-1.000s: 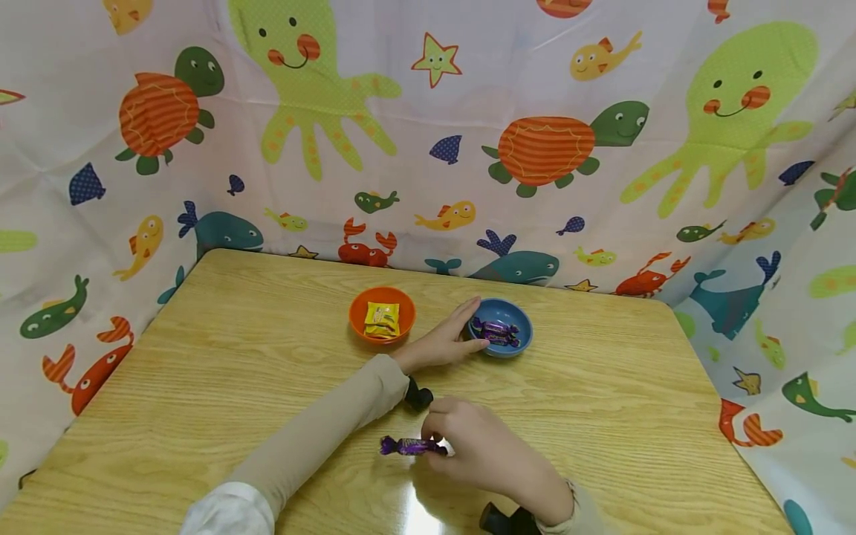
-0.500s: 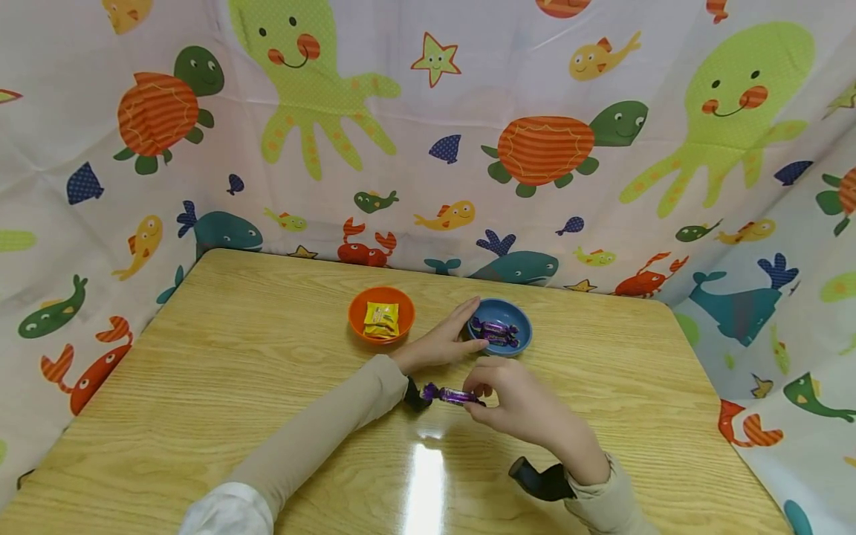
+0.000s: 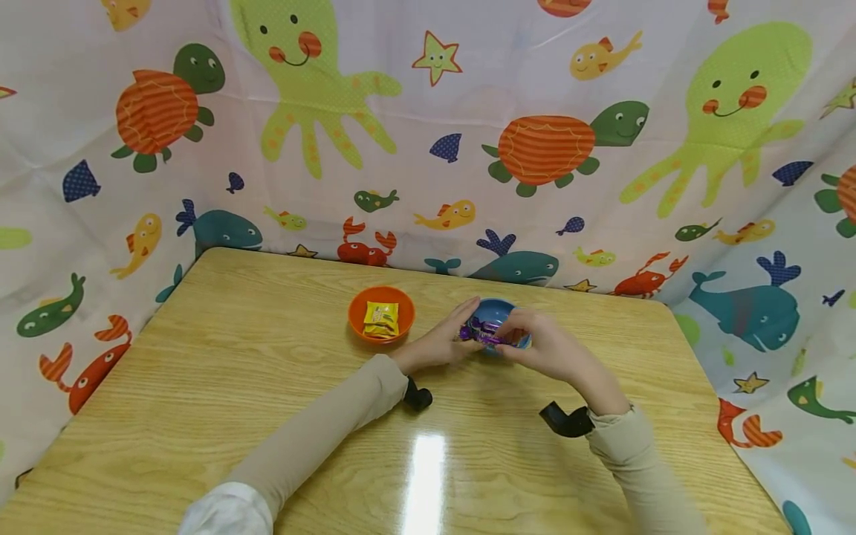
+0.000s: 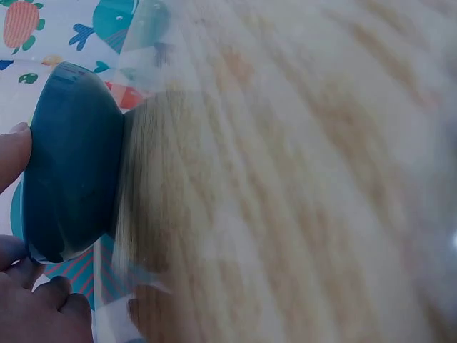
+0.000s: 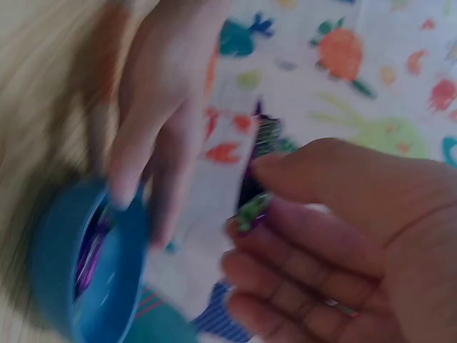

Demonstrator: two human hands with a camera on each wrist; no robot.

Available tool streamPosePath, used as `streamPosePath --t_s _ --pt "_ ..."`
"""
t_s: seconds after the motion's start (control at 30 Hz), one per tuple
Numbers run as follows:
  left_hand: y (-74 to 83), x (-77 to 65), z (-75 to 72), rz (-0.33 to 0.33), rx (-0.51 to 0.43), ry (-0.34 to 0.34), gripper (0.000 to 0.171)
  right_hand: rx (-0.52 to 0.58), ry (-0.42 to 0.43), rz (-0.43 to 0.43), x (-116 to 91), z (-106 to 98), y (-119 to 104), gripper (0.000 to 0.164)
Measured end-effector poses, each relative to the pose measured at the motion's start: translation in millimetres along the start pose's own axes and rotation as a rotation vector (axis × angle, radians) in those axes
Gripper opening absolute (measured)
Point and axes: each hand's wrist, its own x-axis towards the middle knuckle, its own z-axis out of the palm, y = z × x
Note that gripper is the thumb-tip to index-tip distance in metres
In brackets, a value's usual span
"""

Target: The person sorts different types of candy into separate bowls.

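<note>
My left hand holds the left side of a small blue bowl, thumb and fingers spread at its rim. In the left wrist view the bowl's outer wall shows with fingertips at its edge. My right hand is over the bowl's right side and pinches a purple-wrapped twist candy between thumb and fingers. The right wrist view has this candy above and apart from the bowl's rim. More purple-wrapped candy lies inside the bowl, partly covered by the right hand in the head view.
An orange bowl with yellow-wrapped packets stands left of the blue bowl. Both are on a wooden table. A sea-animal curtain closes off the back and sides. Black camera mounts stick out from the wrists.
My right hand has carried the purple candy from the front of the table forward and right to above the blue bowl. The left hand has stayed at the bowl.
</note>
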Motion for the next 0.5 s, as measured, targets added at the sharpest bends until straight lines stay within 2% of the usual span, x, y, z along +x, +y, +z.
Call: streamPosePath --t_s 0.17,0.3,0.5 --pt "0.8 1.3 0.7 -0.008 0.029 0.022 0.087 -0.030 0.046 -0.021 9 -2 37 0.009" --pt "2.2 1.8 0.7 -0.021 0.035 0.026 0.086 -0.079 0.047 -0.016 15 1 62 0.010" --pt "3.0 2.8 1.3 -0.013 0.027 0.029 0.086 -0.251 0.041 -0.016 24 14 84 0.011"
